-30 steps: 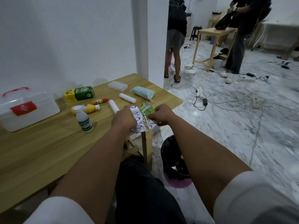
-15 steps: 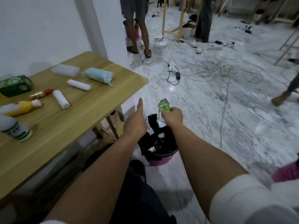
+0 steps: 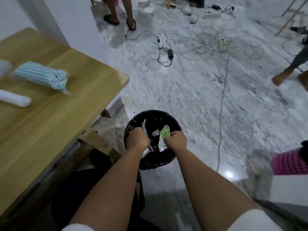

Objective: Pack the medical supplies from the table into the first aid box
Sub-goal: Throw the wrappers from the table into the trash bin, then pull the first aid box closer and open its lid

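Both my hands are down over a black-lined waste bin (image 3: 173, 121) on the floor beside the table. My right hand (image 3: 175, 140) grips a green and white torn wrapper (image 3: 164, 134) above the bin's opening. My left hand (image 3: 137, 138) is closed on a piece of white wrapper (image 3: 144, 129). On the wooden table (image 3: 50, 124) at the left lie a pack of blue face masks (image 3: 41, 76) and a white bandage roll (image 3: 15, 98). The first aid box is out of view.
Cables and power strips (image 3: 164, 41) sprawl over the marble floor ahead. People's legs stand at the top (image 3: 123, 17) and at the right edge (image 3: 283, 75). A pink basket (image 3: 290, 161) sits at the right, next to a white surface (image 3: 290, 185).
My view has swung right and down from the table to the bin. Both hands carried the wrapper pieces off the table edge and lowered them into the bin's mouth.
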Demonstrator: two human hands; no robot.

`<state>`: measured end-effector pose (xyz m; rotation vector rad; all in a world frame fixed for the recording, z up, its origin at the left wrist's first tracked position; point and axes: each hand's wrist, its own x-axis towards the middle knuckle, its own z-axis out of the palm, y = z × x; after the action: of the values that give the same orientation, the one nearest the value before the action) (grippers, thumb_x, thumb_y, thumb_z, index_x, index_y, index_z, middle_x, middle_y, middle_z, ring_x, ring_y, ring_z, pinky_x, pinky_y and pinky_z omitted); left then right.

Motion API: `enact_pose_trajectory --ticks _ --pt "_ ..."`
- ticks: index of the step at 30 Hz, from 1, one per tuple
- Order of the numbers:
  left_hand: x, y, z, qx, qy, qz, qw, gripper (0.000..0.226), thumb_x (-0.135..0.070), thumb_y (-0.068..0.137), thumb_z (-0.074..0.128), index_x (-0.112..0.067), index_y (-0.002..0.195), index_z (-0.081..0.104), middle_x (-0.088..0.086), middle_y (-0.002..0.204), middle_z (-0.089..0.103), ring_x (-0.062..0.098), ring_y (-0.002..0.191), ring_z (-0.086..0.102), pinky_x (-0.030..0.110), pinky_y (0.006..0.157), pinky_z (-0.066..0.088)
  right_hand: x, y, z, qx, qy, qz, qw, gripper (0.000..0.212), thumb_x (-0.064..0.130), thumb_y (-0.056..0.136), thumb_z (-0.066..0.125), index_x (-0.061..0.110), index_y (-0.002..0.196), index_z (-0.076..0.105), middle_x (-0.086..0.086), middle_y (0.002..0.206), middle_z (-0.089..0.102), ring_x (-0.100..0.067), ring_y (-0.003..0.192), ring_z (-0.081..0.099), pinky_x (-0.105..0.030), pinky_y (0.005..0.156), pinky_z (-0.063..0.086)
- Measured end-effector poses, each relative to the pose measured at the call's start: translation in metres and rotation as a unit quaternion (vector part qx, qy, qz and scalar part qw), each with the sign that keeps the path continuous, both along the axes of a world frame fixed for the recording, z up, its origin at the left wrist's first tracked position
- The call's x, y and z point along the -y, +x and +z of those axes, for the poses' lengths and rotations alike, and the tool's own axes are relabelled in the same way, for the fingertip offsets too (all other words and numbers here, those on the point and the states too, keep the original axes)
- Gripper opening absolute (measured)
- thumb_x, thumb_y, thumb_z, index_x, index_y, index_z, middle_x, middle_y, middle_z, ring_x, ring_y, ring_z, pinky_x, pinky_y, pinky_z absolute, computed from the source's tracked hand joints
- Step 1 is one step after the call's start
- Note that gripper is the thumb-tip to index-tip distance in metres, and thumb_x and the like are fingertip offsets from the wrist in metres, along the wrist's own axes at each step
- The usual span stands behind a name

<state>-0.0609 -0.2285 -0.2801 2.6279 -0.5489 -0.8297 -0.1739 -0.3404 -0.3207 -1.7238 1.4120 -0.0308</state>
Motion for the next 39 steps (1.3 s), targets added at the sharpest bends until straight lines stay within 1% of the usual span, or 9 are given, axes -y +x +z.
enact_pose_trajectory --ticks 3,9,12,16,20,23,29,33,39 --pt "0.009 0.003 -0.004 -0.014 -0.005 -0.008 1.0 0.015 -0.016 0.09 0.07 -0.004 0.098 0.065 0.011 0.09 0.068 0.032 0.083 0.067 0.038 0.066 0.053 0.007 0.0 -0.004 -0.037 -0.026 0.026 0.999 0.043 0.023 0.09 0.065 0.015 0.061 0.035 0.0 0.056 0.036 -0.017 0.048 0.035 -0.029 0.045 0.023" --pt "0.001 0.003 0.026 0.027 -0.008 -0.046 0.999 0.015 -0.021 0.087 0.068 -0.008 0.093 0.065 0.011 0.091 0.07 0.033 0.087 0.068 0.036 0.063 0.05 0.002 0.01 0.027 -0.031 -0.069 0.092 0.993 0.025 0.027 0.081 0.072 0.015 0.065 0.056 -0.001 0.064 0.058 -0.021 0.065 0.058 -0.03 0.056 0.038" --pt "-0.01 0.008 0.061 0.046 -0.028 -0.031 0.998 0.015 -0.021 0.087 0.067 -0.01 0.096 0.066 0.01 0.093 0.069 0.031 0.084 0.067 0.037 0.064 0.052 -0.005 0.029 0.064 -0.019 -0.11 0.161 0.981 0.016 0.032 0.084 0.07 0.016 0.083 0.066 -0.003 0.076 0.066 -0.025 0.079 0.065 -0.029 0.066 0.043" --pt "-0.035 0.012 0.107 0.111 -0.049 -0.046 0.992 0.024 -0.026 0.088 0.065 -0.014 0.108 0.065 0.009 0.107 0.067 0.031 0.094 0.065 0.034 0.066 0.047 -0.027 0.046 0.126 -0.051 -0.201 0.292 0.934 0.037 0.036 0.084 0.068 0.011 0.113 0.068 -0.007 0.101 0.071 -0.027 0.097 0.067 -0.038 0.077 0.056" --pt "-0.07 0.0 0.159 0.194 -0.087 -0.062 0.975 0.034 -0.028 0.092 0.064 -0.014 0.123 0.064 0.009 0.122 0.067 0.031 0.111 0.064 0.037 0.082 0.051 -0.056 0.045 0.188 -0.073 -0.301 0.355 0.882 0.049 0.039 0.092 0.065 0.011 0.131 0.061 -0.007 0.131 0.064 -0.026 0.12 0.06 -0.038 0.091 0.051" --pt "-0.104 -0.012 0.211 0.243 -0.119 -0.039 0.962 0.039 -0.034 0.091 0.063 -0.018 0.126 0.064 0.005 0.125 0.066 0.028 0.112 0.064 0.035 0.079 0.048 -0.082 0.042 0.23 -0.049 -0.338 0.358 0.869 0.057 0.043 0.094 0.064 0.016 0.144 0.054 -0.004 0.143 0.058 -0.024 0.132 0.053 -0.038 0.1 0.047" --pt "-0.21 -0.017 0.303 0.359 -0.143 0.027 0.922 0.023 -0.03 0.091 0.059 -0.017 0.106 0.07 0.005 0.106 0.071 0.028 0.099 0.068 0.034 0.068 0.039 -0.164 0.069 0.311 0.057 -0.406 0.383 0.828 0.053 0.041 0.089 0.066 0.017 0.136 0.063 -0.009 0.134 0.066 -0.03 0.123 0.061 -0.039 0.095 0.052" --pt "-0.301 0.001 0.333 0.399 -0.132 0.113 0.9 0.036 -0.034 0.089 0.059 -0.019 0.121 0.069 0.004 0.121 0.068 0.028 0.111 0.064 0.036 0.081 0.047 -0.232 0.099 0.354 0.125 -0.404 0.428 0.799 0.048 0.042 0.091 0.068 0.014 0.13 0.067 -0.011 0.129 0.068 -0.032 0.119 0.062 -0.04 0.095 0.051" --pt "-0.443 0.039 0.337 0.443 -0.078 0.256 0.855 0.035 -0.039 0.09 0.06 -0.019 0.118 0.069 0.002 0.117 0.067 0.026 0.11 0.063 0.035 0.077 0.047 -0.34 0.161 0.378 0.218 -0.362 0.502 0.755 0.048 0.032 0.087 0.074 0.012 0.131 0.068 -0.009 0.129 0.069 -0.028 0.12 0.062 -0.036 0.098 0.049"
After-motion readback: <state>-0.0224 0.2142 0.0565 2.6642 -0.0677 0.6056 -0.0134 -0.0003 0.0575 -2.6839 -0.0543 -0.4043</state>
